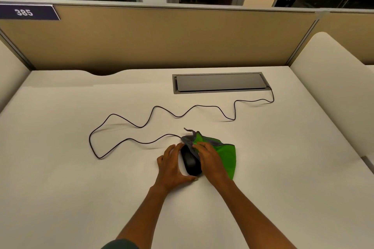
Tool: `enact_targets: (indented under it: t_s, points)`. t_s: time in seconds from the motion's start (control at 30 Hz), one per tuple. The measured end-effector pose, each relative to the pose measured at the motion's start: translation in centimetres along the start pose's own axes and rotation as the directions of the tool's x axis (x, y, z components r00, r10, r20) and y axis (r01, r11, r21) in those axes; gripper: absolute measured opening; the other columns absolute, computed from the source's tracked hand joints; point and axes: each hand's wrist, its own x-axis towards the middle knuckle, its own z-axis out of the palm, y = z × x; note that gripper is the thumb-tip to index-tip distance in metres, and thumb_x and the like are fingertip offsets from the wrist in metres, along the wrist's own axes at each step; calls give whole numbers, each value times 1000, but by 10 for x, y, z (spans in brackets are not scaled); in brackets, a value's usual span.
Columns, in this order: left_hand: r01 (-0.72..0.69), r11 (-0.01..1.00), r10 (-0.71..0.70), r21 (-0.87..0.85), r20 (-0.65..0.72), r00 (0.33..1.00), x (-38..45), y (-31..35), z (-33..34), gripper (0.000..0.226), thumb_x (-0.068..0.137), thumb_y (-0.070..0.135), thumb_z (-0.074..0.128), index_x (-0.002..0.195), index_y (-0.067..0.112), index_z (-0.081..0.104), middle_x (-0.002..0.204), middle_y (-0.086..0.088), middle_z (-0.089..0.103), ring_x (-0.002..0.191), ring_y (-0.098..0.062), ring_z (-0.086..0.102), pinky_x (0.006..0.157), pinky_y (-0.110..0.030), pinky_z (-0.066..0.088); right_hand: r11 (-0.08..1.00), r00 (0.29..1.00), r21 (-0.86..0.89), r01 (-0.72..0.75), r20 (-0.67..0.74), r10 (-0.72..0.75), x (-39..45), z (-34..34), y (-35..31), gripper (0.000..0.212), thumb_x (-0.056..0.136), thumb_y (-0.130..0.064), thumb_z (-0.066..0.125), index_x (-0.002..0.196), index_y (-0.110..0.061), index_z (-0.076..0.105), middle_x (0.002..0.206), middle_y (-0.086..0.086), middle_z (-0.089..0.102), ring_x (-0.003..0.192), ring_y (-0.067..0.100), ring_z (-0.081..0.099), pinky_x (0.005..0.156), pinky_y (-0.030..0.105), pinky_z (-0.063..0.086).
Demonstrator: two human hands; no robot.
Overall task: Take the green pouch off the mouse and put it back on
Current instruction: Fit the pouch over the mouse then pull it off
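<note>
Cupping the black mouse [190, 162] from its near left side, the left hand [172, 166] lies open, thumb by the mouse's rear. Just right, the right hand [208, 158] pinches the green pouch [224, 156], crumpled against the mouse's right flank. Beyond both hands, the cord [141, 125] snakes across the desk [81, 178] to a cable hatch [218, 83].

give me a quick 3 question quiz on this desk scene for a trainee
1. True or false: the green pouch fully covers the mouse.
2. Which hand rests on the pouch? A) left hand B) right hand
3. Where does the cable end up at the far end?

Key: 1 false, the mouse's black top is bare. 2 B. 3 At the grey hatch set into the desk.
</note>
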Motion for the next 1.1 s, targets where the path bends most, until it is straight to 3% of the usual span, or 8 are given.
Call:
enact_targets:
  t_s: [0.03,0.1,0.3,0.43,0.67,0.8,0.97,1.1]
  points:
    - [0,1000,0,0,0,1000,0,0,0,120,43,78,72,144,29,30,148,9,41,142,-15,30,107,-42,31,1000,1000,-5,11,9,-11,-1,0,1,37,96,-2,46,132,-4,52,137,14,51,124,24,48,105,17,34]
    - [0,1000,0,-10,-1,1000,0,1,-1,119,44,78,73,143,30,30,147,10,41,141,-14,31,106,-41,31,1000,1000,-2,6,-10,-6,-6,0,2,37,96,-1,45,133,-2,51,134,16,54,124,28,50,106,26,34]
    - [-3,1000,3,-24,-17,1000,-1,1,0,115,46,79,70,142,28,33,146,8,42,140,-14,33,104,-34,26,997,981,-2,72,-179,-72,-49,9,8,31,86,5,61,116,0,65,112,19,64,107,30,59,95,29,46]
    - [-1,999,1,-47,-1,1000,-2,0,0,115,46,75,71,143,28,32,147,7,41,142,-14,29,106,-35,24,983,964,-34,182,-192,-185,-61,14,6,30,78,6,70,107,-2,69,101,15,66,101,16,49,91,27,43]
    - [29,998,-29,-48,4,1000,0,2,0,117,44,76,68,143,23,33,147,2,43,141,-19,32,111,-42,27,938,928,-190,290,-185,-324,-35,15,-13,31,62,3,84,91,-3,74,86,11,72,89,13,46,78,24,48]
    - [29,999,-29,-38,-2,1000,-2,1,1,118,45,73,68,145,20,33,148,0,42,142,-19,31,105,-35,24,924,932,-240,296,-139,-335,-20,18,-30,35,50,-1,91,82,-8,76,78,5,75,74,18,67,64,23,57]
    - [19,999,-19,-51,-1,1000,-2,3,-2,122,42,72,69,145,19,33,148,0,41,142,-19,31,106,-37,23,912,915,-183,368,-103,-390,-35,18,-14,25,69,1,78,94,-5,72,86,7,73,87,14,48,76,25,48]
    - [19,997,-18,-70,14,1000,-2,5,-5,122,39,72,70,144,20,34,147,1,42,141,-19,32,108,-39,24,924,924,-141,354,-101,-370,-53,15,-2,27,75,5,74,100,-5,71,94,8,72,92,14,48,84,26,43]
